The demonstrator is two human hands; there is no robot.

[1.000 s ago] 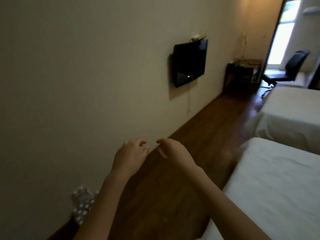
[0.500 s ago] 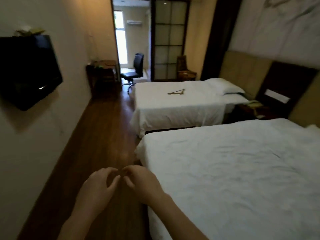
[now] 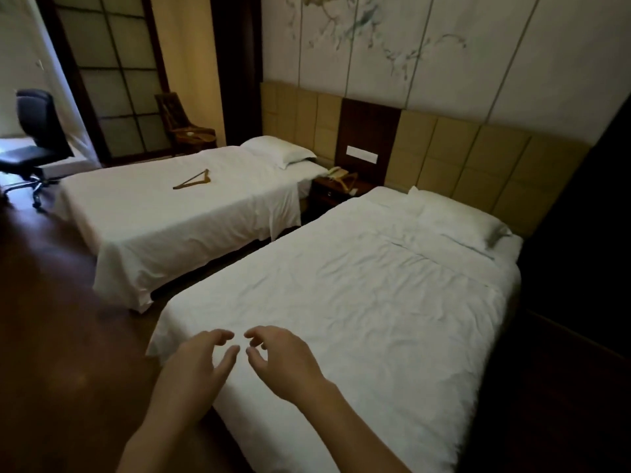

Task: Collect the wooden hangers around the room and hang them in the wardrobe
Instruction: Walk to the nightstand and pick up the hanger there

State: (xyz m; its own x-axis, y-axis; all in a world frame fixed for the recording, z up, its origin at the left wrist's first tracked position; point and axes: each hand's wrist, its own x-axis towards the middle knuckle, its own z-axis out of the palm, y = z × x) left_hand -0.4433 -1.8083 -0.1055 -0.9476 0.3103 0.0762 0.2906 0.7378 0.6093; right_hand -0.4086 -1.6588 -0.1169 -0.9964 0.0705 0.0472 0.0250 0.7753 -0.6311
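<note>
A wooden hanger (image 3: 193, 180) lies flat on the white sheet of the far bed (image 3: 164, 230). A second wooden hanger (image 3: 349, 180) leans on the nightstand (image 3: 327, 194) between the beds, beside a telephone. My left hand (image 3: 201, 361) and my right hand (image 3: 283, 358) hover side by side over the foot corner of the near bed (image 3: 392, 302). Both hands are empty, fingers curled and apart, fingertips close to each other. A dark tall panel (image 3: 580, 302) fills the right edge; I cannot tell whether it is the wardrobe.
A black office chair (image 3: 34, 138) stands at the far left by the bright doorway. A wooden armchair (image 3: 184, 126) sits in the far corner by the glass partition. Dark wooden floor (image 3: 51, 336) runs along the left of both beds. Pillows lie at the headboards.
My view has swung right, from the wall with the television to the two beds. Both hands stayed together in front of me, and the fingers have spread a little.
</note>
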